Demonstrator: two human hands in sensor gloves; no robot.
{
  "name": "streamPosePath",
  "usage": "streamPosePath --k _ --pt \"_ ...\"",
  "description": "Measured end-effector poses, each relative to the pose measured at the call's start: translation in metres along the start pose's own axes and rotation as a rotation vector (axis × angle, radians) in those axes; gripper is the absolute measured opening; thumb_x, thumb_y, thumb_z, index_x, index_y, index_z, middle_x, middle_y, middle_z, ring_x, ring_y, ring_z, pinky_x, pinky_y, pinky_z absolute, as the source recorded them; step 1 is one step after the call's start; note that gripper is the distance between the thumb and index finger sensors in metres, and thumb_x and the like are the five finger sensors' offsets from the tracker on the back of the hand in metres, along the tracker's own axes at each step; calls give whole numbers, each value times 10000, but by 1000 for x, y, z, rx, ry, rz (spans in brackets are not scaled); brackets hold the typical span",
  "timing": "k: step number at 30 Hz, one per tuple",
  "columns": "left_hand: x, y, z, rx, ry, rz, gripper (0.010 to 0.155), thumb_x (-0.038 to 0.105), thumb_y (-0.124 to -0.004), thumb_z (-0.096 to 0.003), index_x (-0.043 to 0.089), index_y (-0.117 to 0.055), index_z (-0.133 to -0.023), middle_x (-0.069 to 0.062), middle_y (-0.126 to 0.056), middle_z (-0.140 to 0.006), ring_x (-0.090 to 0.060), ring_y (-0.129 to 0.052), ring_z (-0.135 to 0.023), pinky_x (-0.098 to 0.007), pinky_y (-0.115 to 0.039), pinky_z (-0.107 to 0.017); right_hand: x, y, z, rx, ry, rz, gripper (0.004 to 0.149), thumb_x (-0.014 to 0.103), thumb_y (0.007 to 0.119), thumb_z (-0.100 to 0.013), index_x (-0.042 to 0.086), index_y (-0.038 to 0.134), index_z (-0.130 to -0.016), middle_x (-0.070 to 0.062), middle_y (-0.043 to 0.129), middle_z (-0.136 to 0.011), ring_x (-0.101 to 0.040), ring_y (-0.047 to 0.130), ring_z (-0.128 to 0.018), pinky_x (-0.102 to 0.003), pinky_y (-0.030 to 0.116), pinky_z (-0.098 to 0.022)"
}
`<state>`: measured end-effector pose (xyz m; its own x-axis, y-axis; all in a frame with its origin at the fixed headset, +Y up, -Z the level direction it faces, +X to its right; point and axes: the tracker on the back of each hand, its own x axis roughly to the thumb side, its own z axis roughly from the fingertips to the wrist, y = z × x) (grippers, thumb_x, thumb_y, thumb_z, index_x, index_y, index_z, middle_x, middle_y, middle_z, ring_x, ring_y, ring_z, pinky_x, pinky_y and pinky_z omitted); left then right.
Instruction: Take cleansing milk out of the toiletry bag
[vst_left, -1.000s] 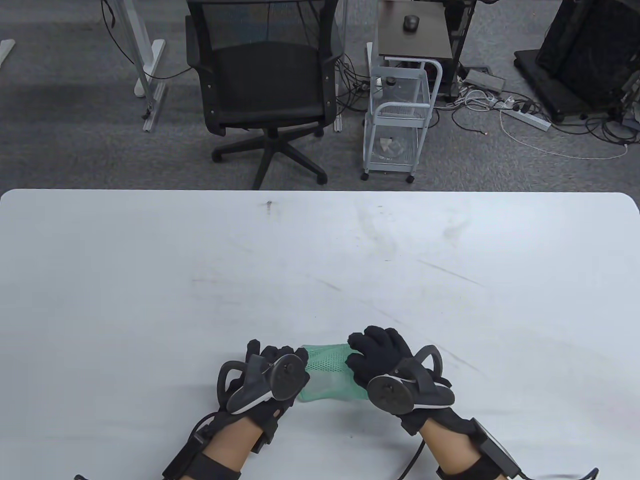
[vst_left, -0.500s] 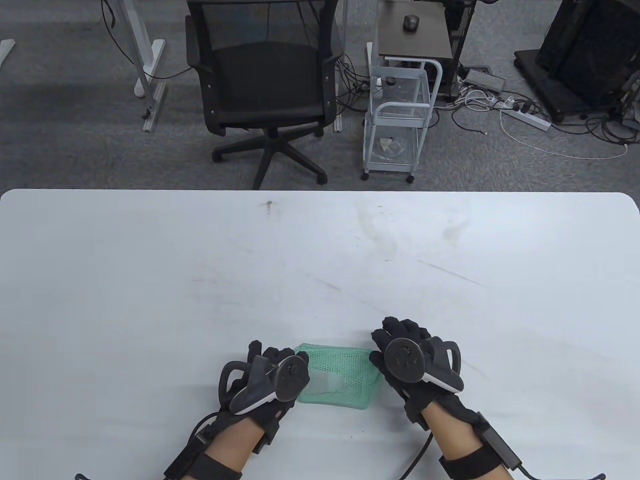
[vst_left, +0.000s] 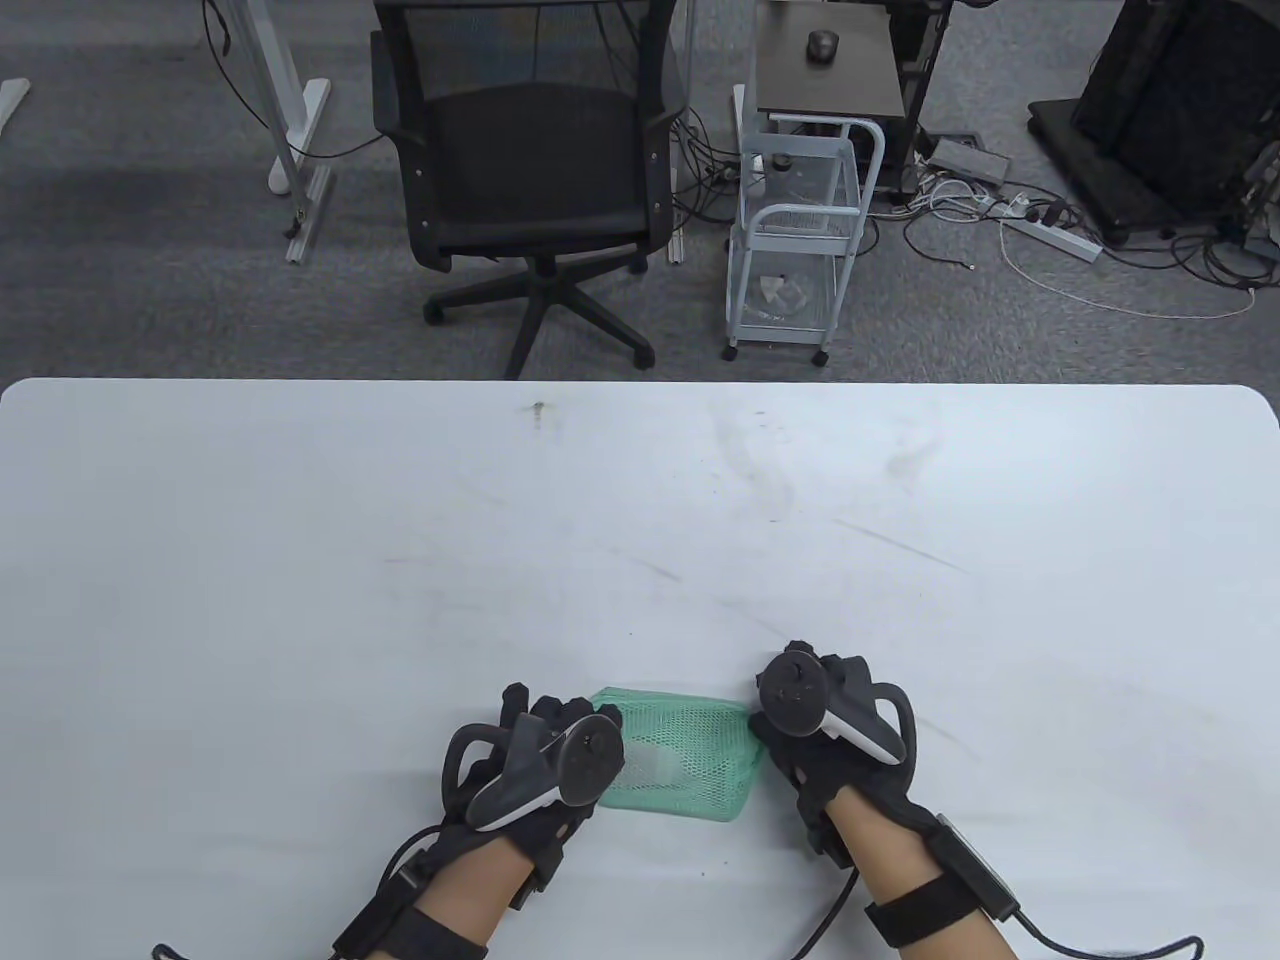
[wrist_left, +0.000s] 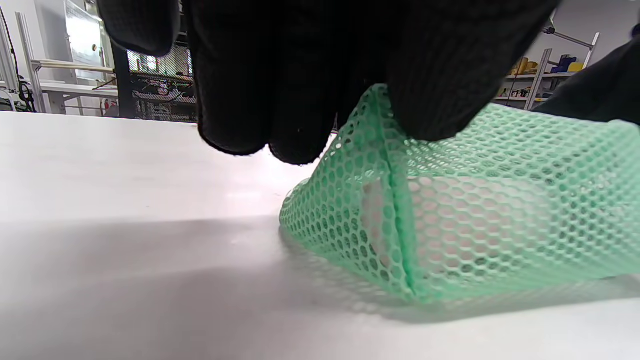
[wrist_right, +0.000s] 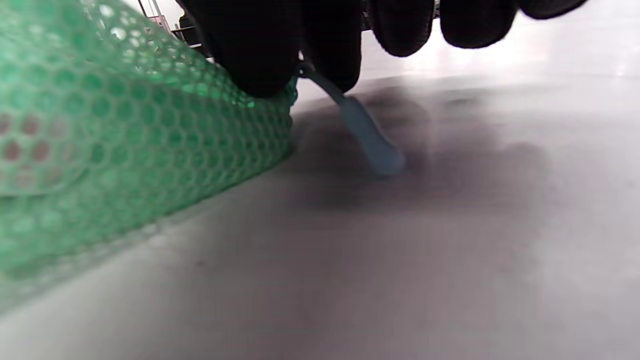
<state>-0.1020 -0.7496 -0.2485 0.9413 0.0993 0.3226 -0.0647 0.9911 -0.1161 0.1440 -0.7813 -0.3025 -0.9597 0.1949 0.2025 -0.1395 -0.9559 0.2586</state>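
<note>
A green mesh toiletry bag (vst_left: 690, 755) lies on the white table near the front edge, between my hands. A pale bottle of cleansing milk (vst_left: 655, 765) shows through the mesh; in the left wrist view it shows as a whitish shape (wrist_left: 465, 220) inside the bag (wrist_left: 500, 210). My left hand (vst_left: 560, 745) pinches the bag's left top edge. My right hand (vst_left: 800, 720) pinches the bag's right end (wrist_right: 100, 150) at the zip, and a blue zip pull (wrist_right: 367, 132) hangs below its fingers.
The white table (vst_left: 640, 520) stretches far and to both sides. A black office chair (vst_left: 530, 180) and a white wire cart (vst_left: 800, 230) stand on the floor beyond the far edge.
My right hand has moved off the top of the bag to its right end and turned over. The bag is uncovered. My left hand has barely moved.
</note>
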Motion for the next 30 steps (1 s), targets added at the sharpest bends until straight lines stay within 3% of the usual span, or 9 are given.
streamPosePath --k 9,25,30 --pt "1 -1 -1 -6 0 -1 513 429 -903 -489 239 -871 -965 -87 -943 -1010 -422 -941 -892 -680 -568 -736 9 5 -3 0 -19 71 403 229 882 -538 19 872 -882 -328 612 -1138 -710 608 -916 -767 541 -630" --pt "1 -1 -2 -17 0 10 514 430 -903 -489 241 -869 -966 -87 -940 -1014 -424 -936 -896 -680 -567 -736 4 4 -5 17 -55 -21 409 203 902 -521 -48 863 -842 -327 631 -1126 -700 624 -912 -759 551 -634" --pt "-3 4 -2 -1 5 31 518 430 -903 -489 238 -867 -969 -88 -940 -1014 -424 -936 -896 -679 -567 -737 3 -3 -2 -43 -88 -38 412 213 905 -519 -53 864 -831 -319 638 -1122 -691 627 -915 -754 556 -635"
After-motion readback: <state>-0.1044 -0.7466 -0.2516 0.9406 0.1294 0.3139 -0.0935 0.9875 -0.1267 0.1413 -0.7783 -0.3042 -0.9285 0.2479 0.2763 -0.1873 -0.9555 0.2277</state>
